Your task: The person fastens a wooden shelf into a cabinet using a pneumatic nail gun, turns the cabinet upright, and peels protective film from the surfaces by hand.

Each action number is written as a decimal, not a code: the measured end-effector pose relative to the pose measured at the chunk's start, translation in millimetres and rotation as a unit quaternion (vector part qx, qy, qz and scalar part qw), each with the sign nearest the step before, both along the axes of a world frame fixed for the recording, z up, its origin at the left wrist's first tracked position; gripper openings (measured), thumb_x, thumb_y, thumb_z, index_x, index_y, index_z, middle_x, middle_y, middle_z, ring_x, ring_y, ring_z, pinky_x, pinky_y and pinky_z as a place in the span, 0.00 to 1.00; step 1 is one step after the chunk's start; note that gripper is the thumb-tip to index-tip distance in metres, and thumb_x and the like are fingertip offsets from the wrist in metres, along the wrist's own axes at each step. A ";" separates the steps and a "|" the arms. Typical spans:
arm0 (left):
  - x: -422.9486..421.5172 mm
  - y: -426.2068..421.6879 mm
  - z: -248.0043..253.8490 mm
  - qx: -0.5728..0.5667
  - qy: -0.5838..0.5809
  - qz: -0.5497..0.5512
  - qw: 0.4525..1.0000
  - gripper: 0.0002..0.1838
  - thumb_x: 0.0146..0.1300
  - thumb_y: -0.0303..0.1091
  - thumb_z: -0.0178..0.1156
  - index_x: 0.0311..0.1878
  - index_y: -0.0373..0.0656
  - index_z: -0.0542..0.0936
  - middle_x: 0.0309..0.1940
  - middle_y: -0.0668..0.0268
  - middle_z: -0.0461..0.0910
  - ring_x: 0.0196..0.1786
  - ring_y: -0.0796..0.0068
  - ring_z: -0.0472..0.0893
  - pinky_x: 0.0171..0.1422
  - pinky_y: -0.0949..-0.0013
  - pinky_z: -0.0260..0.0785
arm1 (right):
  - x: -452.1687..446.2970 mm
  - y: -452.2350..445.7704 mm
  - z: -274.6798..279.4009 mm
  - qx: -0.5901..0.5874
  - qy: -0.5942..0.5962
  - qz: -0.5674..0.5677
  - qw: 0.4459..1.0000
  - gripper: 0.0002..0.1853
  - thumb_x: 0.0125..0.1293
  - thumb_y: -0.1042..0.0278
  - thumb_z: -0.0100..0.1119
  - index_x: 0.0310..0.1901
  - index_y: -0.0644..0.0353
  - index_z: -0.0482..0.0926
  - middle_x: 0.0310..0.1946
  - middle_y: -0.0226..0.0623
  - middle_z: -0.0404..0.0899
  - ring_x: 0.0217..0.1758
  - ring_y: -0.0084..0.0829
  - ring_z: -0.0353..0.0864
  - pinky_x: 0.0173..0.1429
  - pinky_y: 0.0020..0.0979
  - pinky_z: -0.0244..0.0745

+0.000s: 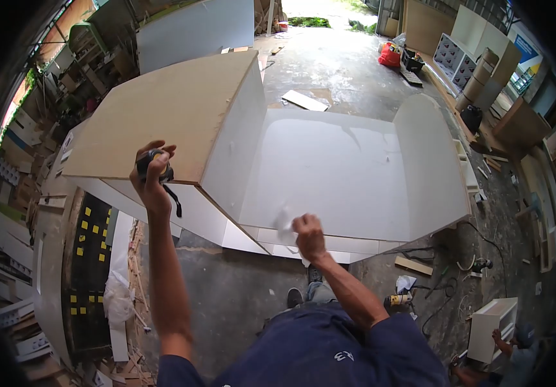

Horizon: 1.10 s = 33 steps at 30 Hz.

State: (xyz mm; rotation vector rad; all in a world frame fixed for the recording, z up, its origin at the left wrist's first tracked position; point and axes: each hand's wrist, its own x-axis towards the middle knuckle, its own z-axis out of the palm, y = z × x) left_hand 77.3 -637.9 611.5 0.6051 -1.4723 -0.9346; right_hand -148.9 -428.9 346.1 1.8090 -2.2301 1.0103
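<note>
One tape measure (144,167) is partly hidden in your left hand (154,187), fingers clamped on it, by one cabinet (161,106). Your right hand (309,236) is blurred, fingers curled; I cannot tell if they hold one blurry white thing (283,223).

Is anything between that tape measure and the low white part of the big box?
Yes: the upright white side below the tan top stands between the tape measure in the left hand and the low white part.
</note>
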 end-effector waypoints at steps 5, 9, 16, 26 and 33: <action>-23.6 -22.2 6.2 0.021 -0.126 0.055 0.990 0.15 0.59 0.35 0.67 0.43 0.33 0.84 0.30 0.64 0.84 0.38 0.77 0.82 0.47 0.74 0.73 | 84.8 37.2 17.5 0.400 -0.080 0.426 0.808 0.02 0.59 0.74 0.60 0.34 0.61 0.80 0.32 0.49 0.80 0.37 0.51 0.81 0.42 0.48 0.77; -35.8 -26.7 2.1 0.023 -0.188 0.101 0.977 0.17 0.55 0.37 0.73 0.39 0.32 0.82 0.27 0.68 0.79 0.28 0.81 0.76 0.36 0.76 0.70 | 90.8 4.9 19.0 0.080 -0.171 0.404 0.895 0.03 0.64 0.72 0.59 0.33 0.61 0.80 0.31 0.49 0.80 0.34 0.52 0.82 0.41 0.49 0.77; -34.9 -24.9 -8.5 -0.060 -0.203 0.151 0.966 0.15 0.55 0.35 0.72 0.37 0.31 0.81 0.30 0.64 0.80 0.31 0.76 0.78 0.41 0.72 0.73 | 70.9 -104.1 52.9 -0.178 -0.148 0.188 0.954 0.07 0.64 0.73 0.67 0.44 0.61 0.83 0.39 0.41 0.85 0.41 0.45 0.85 0.46 0.42 0.80; -33.2 -24.5 -13.0 -0.061 -0.222 0.182 0.956 0.15 0.58 0.36 0.68 0.42 0.34 0.83 0.32 0.64 0.85 0.33 0.79 0.80 0.40 0.74 0.74 | 62.8 -132.6 35.3 -0.232 -0.125 0.261 0.929 0.09 0.61 0.79 0.67 0.42 0.62 0.81 0.38 0.40 0.83 0.40 0.41 0.83 0.45 0.39 0.78; -32.7 -18.1 -9.4 -0.042 -0.211 0.160 0.963 0.16 0.57 0.35 0.66 0.44 0.33 0.82 0.35 0.61 0.85 0.37 0.76 0.82 0.42 0.74 0.75 | 55.5 -137.9 37.6 -0.202 -0.122 0.309 0.921 0.08 0.62 0.82 0.61 0.40 0.64 0.72 0.35 0.44 0.75 0.39 0.46 0.77 0.46 0.43 0.74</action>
